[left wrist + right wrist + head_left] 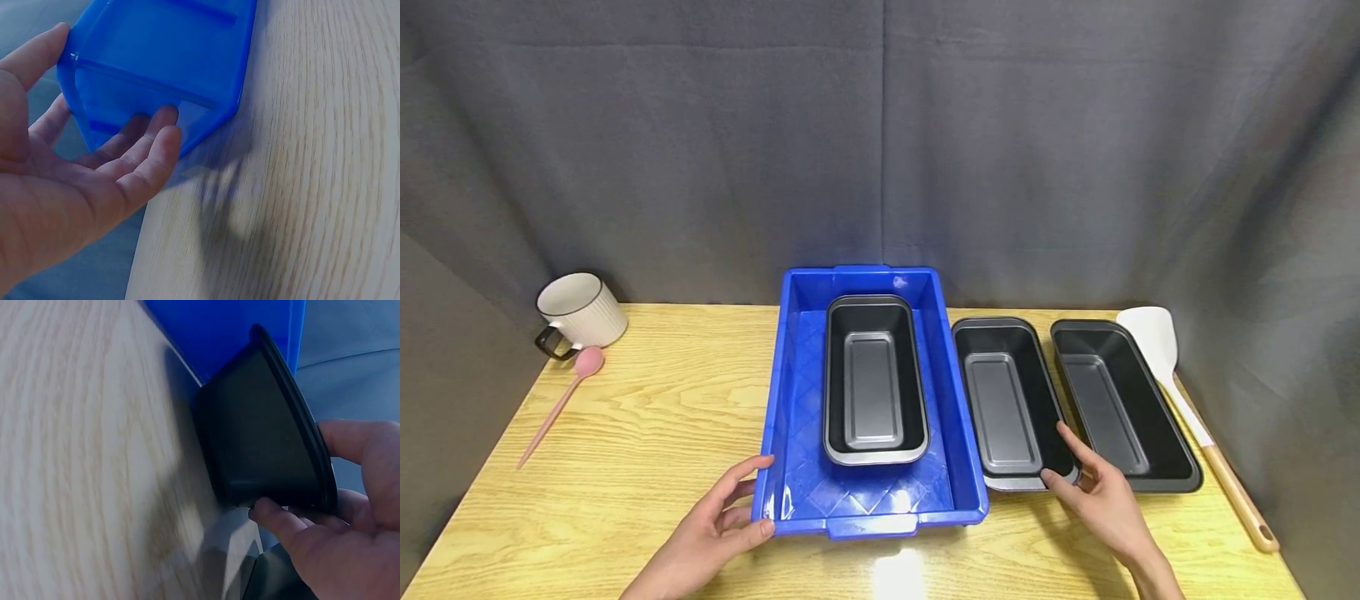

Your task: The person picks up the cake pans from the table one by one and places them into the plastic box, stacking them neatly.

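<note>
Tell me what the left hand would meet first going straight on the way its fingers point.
The blue rectangular plastic tray: the left hand touches its near left corner. The black rectangular metal loaf pan inside looks next, though depth is unclear.

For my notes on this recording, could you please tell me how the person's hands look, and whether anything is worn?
The left hand and right hand are slender and bare. No gloves, rings, sleeves, cables or markings show on them in these views.
</note>
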